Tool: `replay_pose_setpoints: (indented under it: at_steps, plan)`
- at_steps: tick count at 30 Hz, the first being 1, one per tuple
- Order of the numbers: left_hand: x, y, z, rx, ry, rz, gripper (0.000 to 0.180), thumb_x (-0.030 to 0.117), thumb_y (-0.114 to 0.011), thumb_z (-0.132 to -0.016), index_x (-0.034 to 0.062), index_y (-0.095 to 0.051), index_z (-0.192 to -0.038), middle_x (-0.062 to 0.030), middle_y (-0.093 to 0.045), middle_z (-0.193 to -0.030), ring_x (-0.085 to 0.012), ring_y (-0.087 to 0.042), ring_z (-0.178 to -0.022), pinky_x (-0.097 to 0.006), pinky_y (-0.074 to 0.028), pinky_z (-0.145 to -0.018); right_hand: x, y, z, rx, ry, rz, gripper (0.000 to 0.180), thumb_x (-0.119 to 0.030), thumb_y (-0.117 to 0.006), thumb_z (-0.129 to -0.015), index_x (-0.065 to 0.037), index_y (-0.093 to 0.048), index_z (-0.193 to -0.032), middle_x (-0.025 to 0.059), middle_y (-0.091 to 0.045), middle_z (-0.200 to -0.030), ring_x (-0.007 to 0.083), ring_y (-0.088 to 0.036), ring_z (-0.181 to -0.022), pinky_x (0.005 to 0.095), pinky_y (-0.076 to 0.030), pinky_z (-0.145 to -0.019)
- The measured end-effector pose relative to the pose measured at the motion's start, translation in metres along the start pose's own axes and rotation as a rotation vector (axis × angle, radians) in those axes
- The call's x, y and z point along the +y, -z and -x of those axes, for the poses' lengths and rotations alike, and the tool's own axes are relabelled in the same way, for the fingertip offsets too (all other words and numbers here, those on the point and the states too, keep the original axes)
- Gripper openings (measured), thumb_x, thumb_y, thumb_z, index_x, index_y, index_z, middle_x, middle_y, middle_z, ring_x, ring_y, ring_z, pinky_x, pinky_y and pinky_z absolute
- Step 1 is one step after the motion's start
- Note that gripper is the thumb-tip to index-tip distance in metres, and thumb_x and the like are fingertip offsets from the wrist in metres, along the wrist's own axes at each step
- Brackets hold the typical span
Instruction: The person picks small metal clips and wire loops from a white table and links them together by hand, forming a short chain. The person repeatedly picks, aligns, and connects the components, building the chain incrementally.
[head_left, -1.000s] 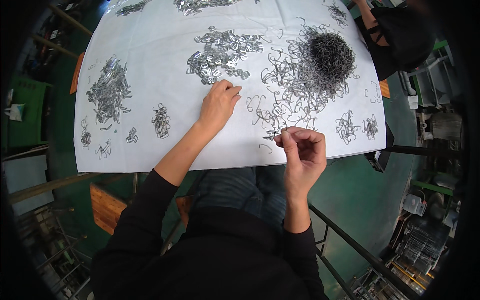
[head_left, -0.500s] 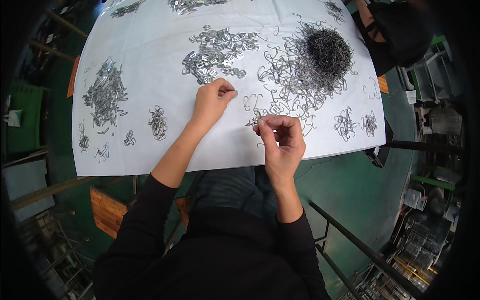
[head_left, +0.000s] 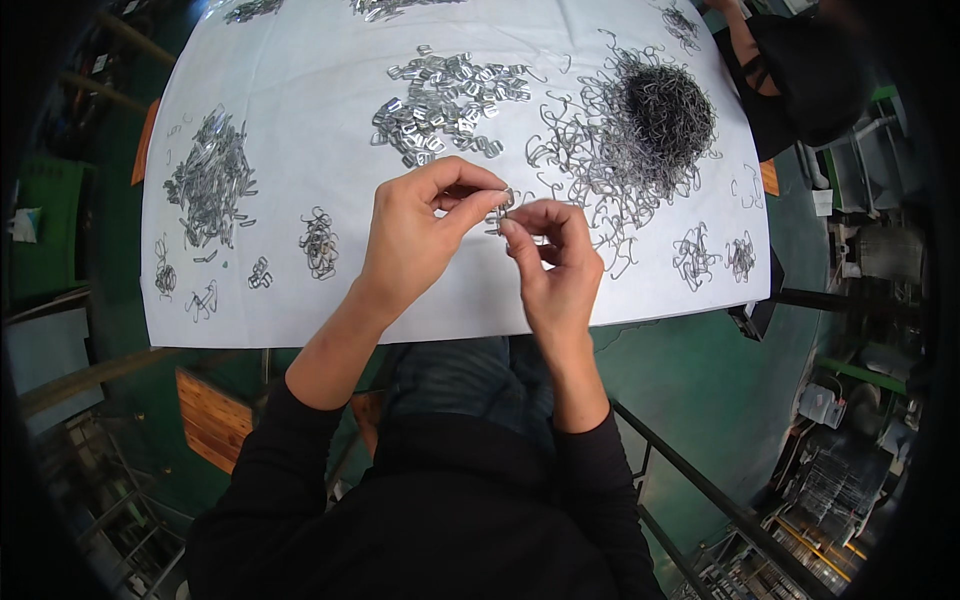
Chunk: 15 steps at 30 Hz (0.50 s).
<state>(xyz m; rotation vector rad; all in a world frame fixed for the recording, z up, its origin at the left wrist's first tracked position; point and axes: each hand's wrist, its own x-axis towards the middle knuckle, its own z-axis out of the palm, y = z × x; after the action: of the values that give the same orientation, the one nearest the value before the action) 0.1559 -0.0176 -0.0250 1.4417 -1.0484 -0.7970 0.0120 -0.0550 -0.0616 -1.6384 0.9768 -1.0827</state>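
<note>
Over the front of the white-covered table (head_left: 420, 315), my two hands meet with their fingertips nearly touching. My left hand (head_left: 415, 225) pinches a small shiny metal clip (head_left: 507, 198) between thumb and forefinger. Just right of it, my right hand (head_left: 558, 265) is closed in a pinch on small bent wire pieces, which look like wire hooks (head_left: 494, 228); the fingers partly hide them. Beyond my left hand lies a spread of flat slotted metal clips (head_left: 440, 105). To the right spread loose wire hooks (head_left: 585, 150), running into a dense dark heap of hooks (head_left: 668, 110).
A pile of thin metal strips (head_left: 212, 175) lies at the left. Small clusters of wire parts (head_left: 318, 245) sit along the near side, others (head_left: 693, 257) at the right. Another person's arm (head_left: 742, 45) and dark clothing show at the far right corner. A wooden stool (head_left: 213, 418) stands below left.
My left hand has moved right from beside the clips to my right hand, and a clip now shows in its fingertips. My right hand has shifted slightly up and left.
</note>
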Motion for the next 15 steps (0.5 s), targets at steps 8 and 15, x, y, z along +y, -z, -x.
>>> replay_pose_setpoints:
  at_steps: [8,15]
  plan:
    - [0.004,0.024,0.002,0.103,0.040,-0.057,0.010,0.002,-0.065,-0.087,-0.0013,-0.066,-0.096,-0.0045,-0.067,-0.086,-0.0096,-0.065,-0.077,-0.021,-0.048,-0.065,0.051,-0.008,-0.113,-0.189,-0.364,0.887,0.027,-0.027,-0.065,-0.086,-0.001,-0.071,-0.089,0.0137,-0.070,-0.092,0.0307,-0.068,-0.082,0.0390,-0.051,-0.070]
    - [0.004,0.035,0.010,0.096,0.066,0.002,0.011,0.001,-0.065,-0.086,-0.0021,-0.067,-0.096,-0.0067,-0.068,-0.087,-0.0110,-0.065,-0.079,-0.024,-0.054,-0.067,0.065,-0.028,-0.134,-0.371,-0.286,0.982,0.029,-0.027,-0.065,-0.086,0.000,-0.069,-0.091,0.0164,-0.069,-0.092,0.0284,-0.068,-0.081,0.0373,-0.051,-0.072]
